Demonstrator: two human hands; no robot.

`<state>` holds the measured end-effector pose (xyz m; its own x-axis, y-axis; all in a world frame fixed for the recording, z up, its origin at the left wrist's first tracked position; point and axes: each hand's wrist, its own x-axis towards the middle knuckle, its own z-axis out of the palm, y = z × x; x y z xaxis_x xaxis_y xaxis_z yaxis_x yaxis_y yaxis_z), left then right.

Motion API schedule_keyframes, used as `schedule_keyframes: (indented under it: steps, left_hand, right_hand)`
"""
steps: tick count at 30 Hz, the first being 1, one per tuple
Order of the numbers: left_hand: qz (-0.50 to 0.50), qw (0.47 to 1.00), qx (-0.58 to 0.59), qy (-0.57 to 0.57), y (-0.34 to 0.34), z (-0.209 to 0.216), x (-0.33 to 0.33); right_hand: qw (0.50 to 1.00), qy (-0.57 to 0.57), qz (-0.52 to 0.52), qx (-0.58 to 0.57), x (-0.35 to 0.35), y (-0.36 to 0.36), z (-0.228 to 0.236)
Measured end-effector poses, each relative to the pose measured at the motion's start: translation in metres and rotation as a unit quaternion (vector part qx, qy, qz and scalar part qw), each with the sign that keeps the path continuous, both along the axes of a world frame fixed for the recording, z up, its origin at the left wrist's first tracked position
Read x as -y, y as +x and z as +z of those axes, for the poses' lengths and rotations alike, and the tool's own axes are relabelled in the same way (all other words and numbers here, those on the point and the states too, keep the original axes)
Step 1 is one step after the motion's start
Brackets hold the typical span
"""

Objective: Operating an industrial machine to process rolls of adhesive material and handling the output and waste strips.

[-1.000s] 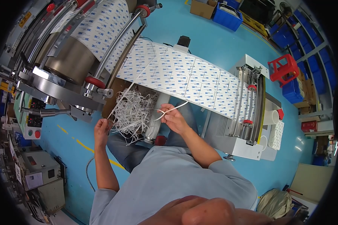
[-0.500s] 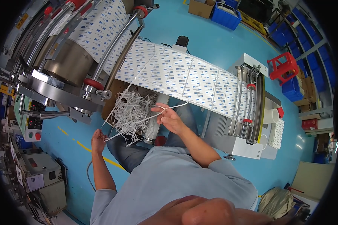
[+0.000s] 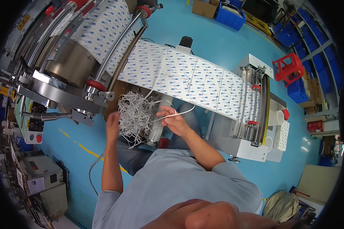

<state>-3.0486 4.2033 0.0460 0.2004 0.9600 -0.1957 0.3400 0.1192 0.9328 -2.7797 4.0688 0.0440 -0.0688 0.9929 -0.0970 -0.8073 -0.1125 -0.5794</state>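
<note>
Moved: left hand (image 3: 112,124) risen against white strip tangle (image 3: 135,114), grip indiscernible | right hand (image 3: 172,121) pinches white strip (image 3: 179,113), axis running rightward | white patterned label web (image 3: 191,78) above hands

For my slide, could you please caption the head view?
Right hand pinches a thin white strip beside a tangle of white trimmings, left hand against it, under the printed white web.

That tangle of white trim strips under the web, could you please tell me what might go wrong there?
1. The right hand holds a loose strip that runs up toward the printed web; a tug could pull or tear it.
2. The left hand is at the tangle, near the rollers; fingers could get drawn in if they turn.
</note>
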Motion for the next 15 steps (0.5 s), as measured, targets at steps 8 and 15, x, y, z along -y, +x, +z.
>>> schedule_keyframes:
  steps: [8,15]
  left_hand:
    - [-0.22,0.972,0.061,0.059,0.121,0.052,0.0]
    - [-0.164,0.982,0.091,-0.029,0.108,0.059,0.006]
  right_hand:
    - [0.999,-0.01,0.037,0.014,0.008,-0.005,0.002]
    - [0.999,-0.029,0.035,0.002,0.015,0.002,-0.002]
